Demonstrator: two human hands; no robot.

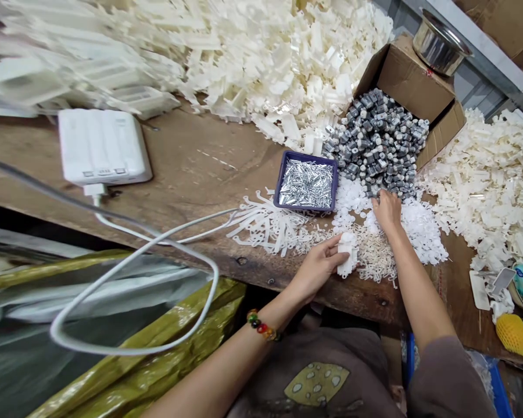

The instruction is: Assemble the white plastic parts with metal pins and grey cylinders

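My left hand (318, 268) is closed around a small white plastic housing (346, 255) near the front edge of the wooden bench (192, 168). My right hand (387, 210) reaches forward with fingers curled down at the near edge of a heap of small grey metal parts (379, 139), which spills out of a tipped cardboard box (407, 75). What its fingertips hold, if anything, is hidden. A small purple tray (279, 179) of shiny metal pins lies just left of the right hand. Flat white plastic pieces (270, 226) lie around both hands.
A large pile of white plastic housings (265, 52) covers the back of the bench, and another pile (492, 180) lies at the right. A white power bank (102, 145) with a looping white cable (126, 261) sits at the left. A steel bowl (438, 43) stands behind the box.
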